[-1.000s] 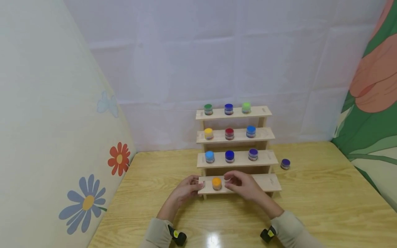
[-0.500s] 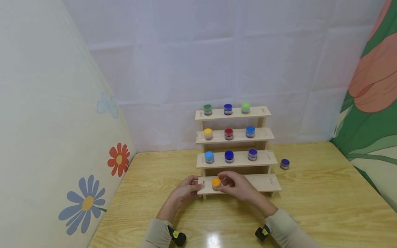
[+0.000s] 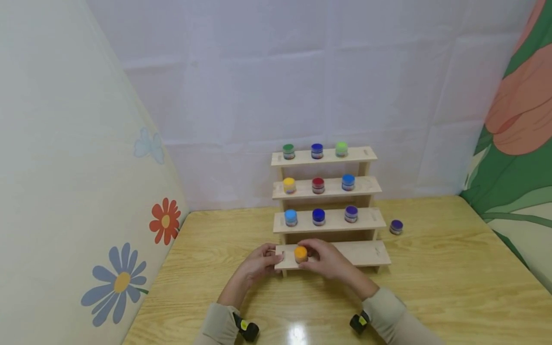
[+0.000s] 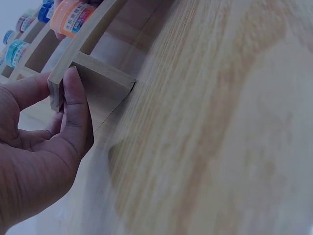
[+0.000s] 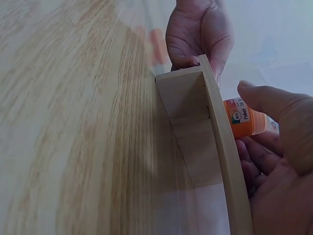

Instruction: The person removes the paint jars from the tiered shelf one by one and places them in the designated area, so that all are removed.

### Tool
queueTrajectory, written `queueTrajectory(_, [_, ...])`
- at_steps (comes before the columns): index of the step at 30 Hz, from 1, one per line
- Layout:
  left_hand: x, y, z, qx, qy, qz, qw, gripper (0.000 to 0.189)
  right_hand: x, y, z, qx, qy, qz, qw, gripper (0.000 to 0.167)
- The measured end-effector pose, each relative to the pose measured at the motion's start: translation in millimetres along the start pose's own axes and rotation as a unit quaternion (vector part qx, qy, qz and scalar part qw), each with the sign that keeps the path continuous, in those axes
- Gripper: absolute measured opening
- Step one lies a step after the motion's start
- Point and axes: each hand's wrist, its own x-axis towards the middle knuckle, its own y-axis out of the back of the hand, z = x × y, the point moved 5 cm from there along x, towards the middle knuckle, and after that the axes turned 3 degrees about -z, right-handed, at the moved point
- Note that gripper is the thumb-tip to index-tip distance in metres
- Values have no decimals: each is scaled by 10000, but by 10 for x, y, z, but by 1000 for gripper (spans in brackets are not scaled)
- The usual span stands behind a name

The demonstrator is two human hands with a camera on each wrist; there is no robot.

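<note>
A four-tier wooden display rack [image 3: 366, 255] stands on the table. My left hand [image 3: 258, 263] pinches the left end of its lowest shelf; in the left wrist view the thumb and fingers clasp the board's end [image 4: 57, 81] from both sides. On that shelf, near the left end, is an orange paint jar [image 3: 300, 254], upright. My right hand [image 3: 329, 261] has thumb and fingers curled around this jar from its right side. The right wrist view shows the jar's label [image 5: 240, 111] between the thumb and the lower fingers.
Jars stand in rows on the upper tiers: light blue [image 3: 291, 218], dark blue [image 3: 318, 217] and purple [image 3: 351, 214] on the tier above, more higher up. Another purple jar [image 3: 396, 227] sits on the table [image 3: 435, 268] right of the rack. White cloth [image 3: 258, 96] hangs behind.
My right hand has moved left along the lowest shelf, from beside the orange jar to around it. The left hand has stayed on the shelf's end.
</note>
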Motion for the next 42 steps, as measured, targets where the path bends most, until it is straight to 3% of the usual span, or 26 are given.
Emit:
queueTrajectory(21, [18,6,-3,-20,34,-1,10000,40,21,-50,-55,-482,-139,431,9978,39])
queueTrajectory(32, [-2,-7,12,-60,16,-68,10000,40,-37,14,-18,92,-375,442,9983,42])
queueTrajectory(42, [22,2,-11,-35,-42,-85,9999,41,-155,162,9,247,-438,618,9968,40])
